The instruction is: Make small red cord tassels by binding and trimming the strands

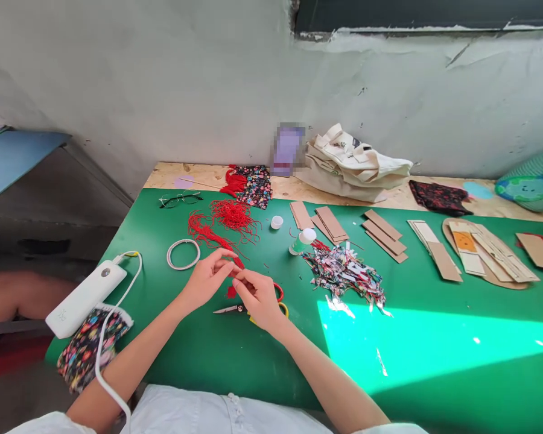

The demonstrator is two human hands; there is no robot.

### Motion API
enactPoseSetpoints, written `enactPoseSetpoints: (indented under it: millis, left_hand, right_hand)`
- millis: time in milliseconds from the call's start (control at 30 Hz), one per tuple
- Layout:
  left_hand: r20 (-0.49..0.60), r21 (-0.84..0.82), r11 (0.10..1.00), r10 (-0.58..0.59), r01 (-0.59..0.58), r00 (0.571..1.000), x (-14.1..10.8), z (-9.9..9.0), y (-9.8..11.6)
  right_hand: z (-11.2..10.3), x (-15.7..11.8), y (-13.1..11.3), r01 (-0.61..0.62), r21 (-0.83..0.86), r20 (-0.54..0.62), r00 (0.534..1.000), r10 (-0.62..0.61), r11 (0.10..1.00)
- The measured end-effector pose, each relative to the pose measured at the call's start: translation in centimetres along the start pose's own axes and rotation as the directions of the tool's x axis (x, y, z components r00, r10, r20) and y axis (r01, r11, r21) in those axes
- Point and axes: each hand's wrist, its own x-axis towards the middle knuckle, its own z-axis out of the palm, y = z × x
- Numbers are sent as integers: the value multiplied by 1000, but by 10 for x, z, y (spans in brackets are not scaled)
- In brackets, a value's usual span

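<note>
My left hand (210,274) and my right hand (260,298) meet over the green table, fingertips pinched together. Between them shows a bit of red cord (239,263); its exact shape is mostly hidden by the fingers. Scissors (228,310) with red and yellow handles lie under my right hand, partly covered. Just beyond my left hand are loose bundles of red cord (235,215). A white ring-shaped roll (183,254) rests to the left of that hand.
Right of my hands stand a small bottle with a white cap (302,241) and a heap of fabric scraps (346,274). Cardboard strips (384,235) lie farther right. At left are a white power bank (85,298) with its cable and floral cloth (93,346). Eyeglasses (180,199) lie at the back.
</note>
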Motion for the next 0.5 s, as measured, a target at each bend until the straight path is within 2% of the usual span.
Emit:
enactPoseSetpoints:
  millis: [167,367,500]
  left_hand:
    - [65,66,998,-7,3,998,-2,5,-7]
    - [201,-73,997,-16,31,979,9,9,-29]
    - [194,-158,986,-16,48,981,10,15,-43]
  right_hand:
    - [-3,3,5,-84,66,-44,995,87,994]
    - [-5,7,15,-112,80,-45,992,116,990]
    - [-5,5,18,-105,35,-73,992,107,994]
